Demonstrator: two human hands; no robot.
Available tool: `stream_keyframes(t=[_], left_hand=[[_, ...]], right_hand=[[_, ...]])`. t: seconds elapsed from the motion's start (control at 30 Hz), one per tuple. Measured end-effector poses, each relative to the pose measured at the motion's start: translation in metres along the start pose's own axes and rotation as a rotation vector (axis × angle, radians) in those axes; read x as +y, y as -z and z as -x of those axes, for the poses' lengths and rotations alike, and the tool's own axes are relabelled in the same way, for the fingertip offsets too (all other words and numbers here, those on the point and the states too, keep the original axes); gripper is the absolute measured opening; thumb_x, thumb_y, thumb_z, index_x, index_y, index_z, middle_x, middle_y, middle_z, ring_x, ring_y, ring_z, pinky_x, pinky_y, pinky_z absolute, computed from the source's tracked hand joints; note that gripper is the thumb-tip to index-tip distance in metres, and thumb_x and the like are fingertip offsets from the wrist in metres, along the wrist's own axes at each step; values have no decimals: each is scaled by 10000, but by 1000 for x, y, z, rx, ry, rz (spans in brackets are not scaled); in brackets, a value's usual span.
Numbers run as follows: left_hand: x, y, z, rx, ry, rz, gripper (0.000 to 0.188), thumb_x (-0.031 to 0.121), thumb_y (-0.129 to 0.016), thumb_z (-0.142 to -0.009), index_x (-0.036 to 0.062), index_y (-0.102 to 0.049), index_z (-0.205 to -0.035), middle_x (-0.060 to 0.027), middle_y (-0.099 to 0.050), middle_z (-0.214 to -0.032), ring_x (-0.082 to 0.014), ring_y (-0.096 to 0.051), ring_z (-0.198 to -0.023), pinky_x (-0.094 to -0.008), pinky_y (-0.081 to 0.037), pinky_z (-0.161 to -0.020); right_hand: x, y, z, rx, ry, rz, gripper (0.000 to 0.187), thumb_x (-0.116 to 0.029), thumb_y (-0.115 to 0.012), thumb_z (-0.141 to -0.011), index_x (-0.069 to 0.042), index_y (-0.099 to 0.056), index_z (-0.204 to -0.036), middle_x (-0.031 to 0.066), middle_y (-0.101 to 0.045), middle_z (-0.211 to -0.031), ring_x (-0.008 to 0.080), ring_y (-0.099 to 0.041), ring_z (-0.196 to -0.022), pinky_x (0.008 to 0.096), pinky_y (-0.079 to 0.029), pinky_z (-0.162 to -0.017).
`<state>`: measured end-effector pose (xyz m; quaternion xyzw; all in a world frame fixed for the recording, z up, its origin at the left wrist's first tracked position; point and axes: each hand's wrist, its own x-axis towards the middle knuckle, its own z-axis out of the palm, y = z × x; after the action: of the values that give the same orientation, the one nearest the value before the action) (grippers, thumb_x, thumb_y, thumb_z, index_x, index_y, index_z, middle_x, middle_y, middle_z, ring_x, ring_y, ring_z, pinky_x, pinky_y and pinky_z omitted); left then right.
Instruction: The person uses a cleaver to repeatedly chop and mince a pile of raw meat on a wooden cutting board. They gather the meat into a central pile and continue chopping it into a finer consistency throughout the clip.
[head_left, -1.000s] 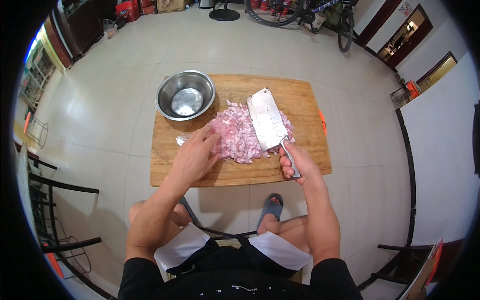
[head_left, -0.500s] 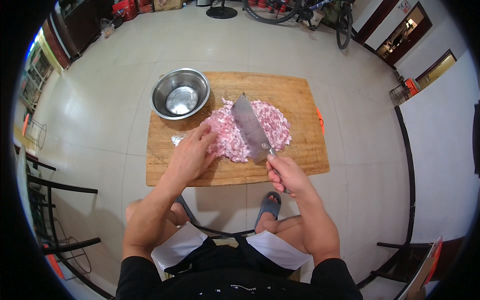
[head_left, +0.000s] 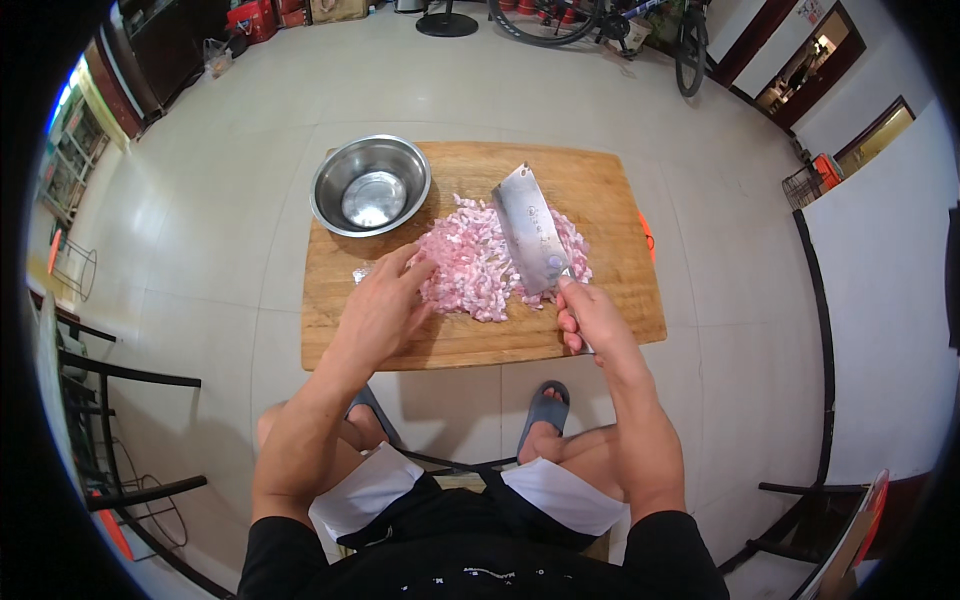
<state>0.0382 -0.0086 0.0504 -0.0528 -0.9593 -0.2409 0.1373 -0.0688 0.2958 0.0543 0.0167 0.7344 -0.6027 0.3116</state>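
Chopped pink-and-white meat (head_left: 468,262) lies heaped on a wooden cutting board (head_left: 610,300). My right hand (head_left: 592,318) is closed around the handle of a cleaver (head_left: 528,228). Its broad blade slants over the right part of the heap, flat side turned up, hiding some of the meat. At the heap's left edge rests my left hand (head_left: 385,305), fingers spread and fingertips at the meat, gripping nothing. A metal bowl (head_left: 330,205) with nothing visible inside stands on the board's far left corner.
An orange loop (head_left: 647,236) sticks out at the board's right edge. Below the near edge are my feet in grey slippers (head_left: 545,410). Black chair frames (head_left: 140,370) stand at left. A bicycle (head_left: 600,25) is at the back, beside a round black stand base (head_left: 447,24).
The cleaver has moved right across the meat, and its blade has tilted to show more of its flat face. My left hand stays at the heap's left edge.
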Motion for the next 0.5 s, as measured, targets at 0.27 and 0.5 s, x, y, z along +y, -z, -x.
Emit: stream_keyframes(t=[0.27, 0.5], left_hand=[[-3, 2, 1, 9, 7, 15, 495, 116, -822, -880, 68, -673, -1349, -189, -587, -1506, -403, -585, -1359, -481, -517, -1122], [-5, 2, 2, 9, 11, 8, 480, 119, -815, -882, 63, -675, -1337, -208, -594, -1482, -410, -590, -1348, -486, -516, -1118]], right_hand=[[-9, 10, -4, 45, -29, -37, 415, -468, -542, -1125, -85, -558, -965, -27, -513, -624, 89, -432, -420, 293, -375, -404], [-13, 24, -1, 32, -42, -144, 396, -450, -541, -1127, -81, -567, -984, -26, -505, -617, 93, -429, -412, 292, -380, -398]])
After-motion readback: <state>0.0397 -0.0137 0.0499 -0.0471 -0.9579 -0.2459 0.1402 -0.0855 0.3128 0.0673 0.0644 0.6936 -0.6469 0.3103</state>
